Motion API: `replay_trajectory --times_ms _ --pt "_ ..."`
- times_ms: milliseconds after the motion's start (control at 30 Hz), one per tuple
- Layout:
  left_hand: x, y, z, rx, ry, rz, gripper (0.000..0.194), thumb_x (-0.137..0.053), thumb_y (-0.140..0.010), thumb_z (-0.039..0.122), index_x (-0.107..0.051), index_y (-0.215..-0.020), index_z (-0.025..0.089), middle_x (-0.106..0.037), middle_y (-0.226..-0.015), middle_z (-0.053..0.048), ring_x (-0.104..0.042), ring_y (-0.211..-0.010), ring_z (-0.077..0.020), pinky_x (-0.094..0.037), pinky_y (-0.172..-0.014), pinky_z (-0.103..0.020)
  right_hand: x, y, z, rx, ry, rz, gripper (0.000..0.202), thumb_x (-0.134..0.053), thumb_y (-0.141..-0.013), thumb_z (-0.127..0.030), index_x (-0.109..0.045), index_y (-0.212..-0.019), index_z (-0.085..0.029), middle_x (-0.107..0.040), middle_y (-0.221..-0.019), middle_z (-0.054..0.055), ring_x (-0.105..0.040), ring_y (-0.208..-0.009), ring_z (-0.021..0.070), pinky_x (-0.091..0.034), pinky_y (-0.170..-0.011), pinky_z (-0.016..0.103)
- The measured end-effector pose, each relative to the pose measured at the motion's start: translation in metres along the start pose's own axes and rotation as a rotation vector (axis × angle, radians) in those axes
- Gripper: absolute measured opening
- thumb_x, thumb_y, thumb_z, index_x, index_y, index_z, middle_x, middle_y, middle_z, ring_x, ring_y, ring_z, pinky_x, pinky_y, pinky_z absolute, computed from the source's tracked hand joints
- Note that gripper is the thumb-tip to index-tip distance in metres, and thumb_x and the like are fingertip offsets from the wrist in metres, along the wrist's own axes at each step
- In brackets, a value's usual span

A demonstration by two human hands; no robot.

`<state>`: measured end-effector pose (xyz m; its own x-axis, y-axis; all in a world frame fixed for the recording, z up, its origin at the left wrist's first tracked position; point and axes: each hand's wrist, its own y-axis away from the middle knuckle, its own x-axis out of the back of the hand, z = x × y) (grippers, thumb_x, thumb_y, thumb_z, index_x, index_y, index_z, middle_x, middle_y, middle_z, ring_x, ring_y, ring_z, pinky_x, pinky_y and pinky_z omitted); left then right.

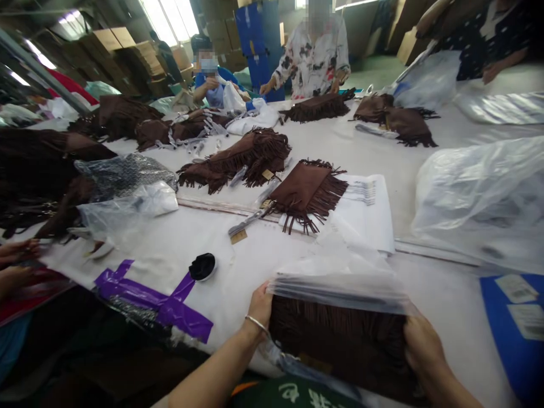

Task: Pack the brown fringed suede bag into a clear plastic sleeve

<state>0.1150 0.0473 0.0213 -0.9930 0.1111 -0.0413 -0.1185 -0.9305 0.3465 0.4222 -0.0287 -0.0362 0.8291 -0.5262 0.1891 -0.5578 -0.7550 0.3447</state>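
Fingers of the worker's left hand (258, 311) and right hand (423, 343) grip opposite sides of a clear, thin plastic bag (340, 288) holding a dark-brown, fringed pouch (340, 334), near the edge of the white surface (233, 297).

We see wide white table (242, 294), purple tape (144, 297) along near edge. On it: brown fringed bags (304, 187), crumpled clear plastic (484, 198), white sheet (374, 215), small black object (202, 266).

Purple tape (181, 317) on white table (246, 266); cardboard boxes (114, 39) behind.

hands (260, 309) (425, 343): partly hidden | labels (516, 289): illegible | blue sheet (496, 317): cropped right
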Motion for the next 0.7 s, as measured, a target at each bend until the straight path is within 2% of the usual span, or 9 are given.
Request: replay_trajectory --times_ms 100,200,300,367,433,500,600,700 --pt "0.013 0.018 -0.003 -0.11 -0.306 0.035 0.044 -0.046 -0.089 0.046 -0.061 -0.116 0.015 -0.068 -0.107 -0.008 -0.061 -0.099 -0.0226 -0.047 -0.09 -0.034 0.015 0.016 0.005 0.053 0.158 -0.013 0.053 -0.048 -0.082 -0.053 -0.059 -0.122 -0.02 -0.063 -0.121 0.004 -0.047 -0.123 0.0297 -0.031 -0.109 0.042" --pt "0.037 0.035 -0.003 -0.228 -0.616 -0.053 0.037 -0.045 -0.09 0.04 -0.062 -0.115 0.018 -0.066 -0.115 -0.007 -0.06 -0.105 -0.0223 -0.045 -0.095 -0.034 0.04 0.03 0.027 0.172 0.237 -0.154 0.046 -0.057 -0.072 -0.048 -0.067 -0.107 -0.02 -0.066 -0.115 0.005 -0.052 -0.118 0.0321 -0.035 -0.106 0.042" --pt "0.058 0.058 -0.013 -0.283 -0.708 -0.174 0.039 -0.042 -0.092 0.036 -0.056 -0.124 0.02 -0.061 -0.125 -0.006 -0.055 -0.116 -0.0219 -0.042 -0.102 -0.035 0.062 0.044 0.05 0.178 0.237 -0.343 0.039 -0.059 -0.071 -0.042 -0.069 -0.101 -0.021 -0.066 -0.115 0.005 -0.055 -0.115 0.0314 -0.038 -0.103 0.041" --pt "0.066 0.074 -0.023 -0.306 -0.719 -0.189 0.043 -0.044 -0.09 0.036 -0.052 -0.129 0.018 -0.057 -0.13 -0.007 -0.052 -0.121 -0.0226 -0.038 -0.107 -0.037 0.07 0.056 0.061 0.161 0.234 -0.384 0.038 -0.059 -0.07 -0.04 -0.069 -0.101 -0.021 -0.065 -0.117 0.006 -0.053 -0.117 0.0313 -0.037 -0.104 0.04" --pt "0.065 0.086 -0.033 -0.271 -0.696 -0.115 0.046 -0.047 -0.088 0.038 -0.054 -0.128 0.016 -0.056 -0.131 -0.009 -0.05 -0.123 -0.0244 -0.035 -0.109 -0.04 0.072 0.07 0.068 0.128 0.237 -0.313 0.041 -0.059 -0.069 -0.042 -0.069 -0.101 -0.02 -0.065 -0.117 0.007 -0.052 -0.119 0.0319 -0.035 -0.105 0.042" --pt "0.056 0.092 -0.037 -0.162 -0.602 0.013 0.046 -0.049 -0.086 0.041 -0.057 -0.124 0.016 -0.056 -0.13 -0.009 -0.049 -0.124 -0.0254 -0.033 -0.11 -0.042 0.066 0.083 0.071 0.03 0.203 -0.256 0.045 -0.058 -0.07 -0.044 -0.067 -0.106 -0.02 -0.066 -0.115 0.007 -0.052 -0.118 0.0316 -0.039 -0.103 0.041" --pt "0.035 0.091 -0.035 0.085 -0.257 0.179 0.043 -0.049 -0.086 0.041 -0.06 -0.119 0.015 -0.064 -0.119 -0.01 -0.057 -0.115 -0.0254 -0.039 -0.105 -0.044 0.053 0.1 0.072 -0.133 0.057 -0.258 0.05 -0.05 -0.078 -0.046 -0.058 -0.122 -0.022 -0.068 -0.111 0.006 -0.058 -0.111 0.0281 -0.049 -0.094 0.037" --pt "0.027 0.094 -0.032 0.231 0.037 0.201 0.045 -0.049 -0.085 0.042 -0.059 -0.119 0.014 -0.069 -0.108 -0.011 -0.064 -0.104 -0.0254 -0.048 -0.096 -0.042 0.052 0.113 0.08 -0.121 0.044 -0.232 0.05 -0.047 -0.08 -0.047 -0.059 -0.121 -0.022 -0.07 -0.105 0.005 -0.062 -0.105 0.0274 -0.053 -0.089 0.035"
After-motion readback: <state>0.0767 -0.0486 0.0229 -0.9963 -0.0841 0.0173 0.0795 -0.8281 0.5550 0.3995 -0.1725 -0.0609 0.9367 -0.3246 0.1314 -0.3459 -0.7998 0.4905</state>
